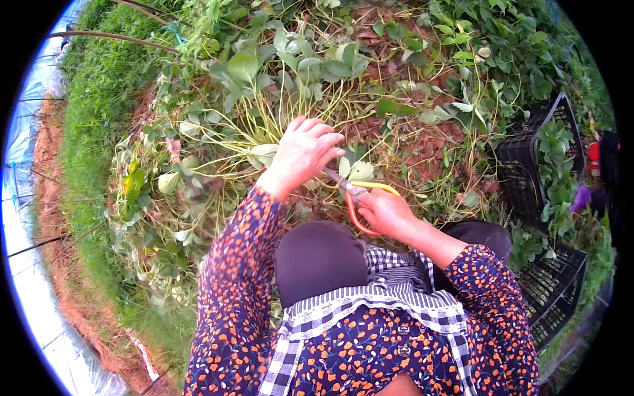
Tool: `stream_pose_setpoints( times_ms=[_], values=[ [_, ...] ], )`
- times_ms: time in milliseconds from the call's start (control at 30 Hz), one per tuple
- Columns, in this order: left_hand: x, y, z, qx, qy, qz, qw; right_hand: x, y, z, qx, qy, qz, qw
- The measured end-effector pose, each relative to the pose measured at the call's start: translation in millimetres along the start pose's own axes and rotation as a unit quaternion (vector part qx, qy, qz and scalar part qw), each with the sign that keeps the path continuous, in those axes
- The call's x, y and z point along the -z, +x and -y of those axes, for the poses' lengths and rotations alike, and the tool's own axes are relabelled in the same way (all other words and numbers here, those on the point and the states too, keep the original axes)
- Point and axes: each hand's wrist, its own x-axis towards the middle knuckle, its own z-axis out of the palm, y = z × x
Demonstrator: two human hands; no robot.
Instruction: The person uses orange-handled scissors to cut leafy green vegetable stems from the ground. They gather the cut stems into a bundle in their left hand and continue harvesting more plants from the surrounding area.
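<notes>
My left hand (307, 151) is over the middle of a leafy strawberry-like plant (267, 121) with long pale stems spread over the soil. Its fingers are bent towards the right, and whether they grip a stem is hidden. In my right hand (389, 210) is a pair of scissors (344, 185) with one orange and one yellow handle loop. The blades point up and left, their tips close beside my left hand. Pale-backed leaves (360, 171) lie just beyond the blades.
Black plastic crates stand at the right, an upper one (520, 168) with leafy stems and a lower one (557, 292). Thin curved rods (114, 38) reach in at the upper left. Grass (89, 163) and clear plastic sheeting (29, 277) run along the left.
</notes>
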Motion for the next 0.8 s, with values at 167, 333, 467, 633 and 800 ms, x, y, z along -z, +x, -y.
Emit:
stream_pose_setpoints(
  times_ms=[167, 333, 467, 633, 800],
  values=[
    [-41, -53, 37, 0.205, 0.260, 0.211, 0.920, 12, -2, -14, -0.016, 0.017, -0.036, 0.999],
    [-52, -115, 16, 0.233, 0.218, 0.070, 0.945, 29, -6, -8, -0.012, 0.114, -0.047, 0.992],
    [-60, -131, 7, 0.268, 0.207, 0.043, 0.940, 36, -1, 4, 0.057, 0.181, -0.083, 0.978],
    [-68, -137, -1, 0.272, 0.164, 0.006, 0.948, 26, 16, 20, 0.113, 0.195, -0.037, 0.974],
    [-71, -141, -9, 0.262, 0.088, -0.021, 0.961, 29, 37, 16, 0.102, 0.001, 0.089, 0.991]
  ],
)
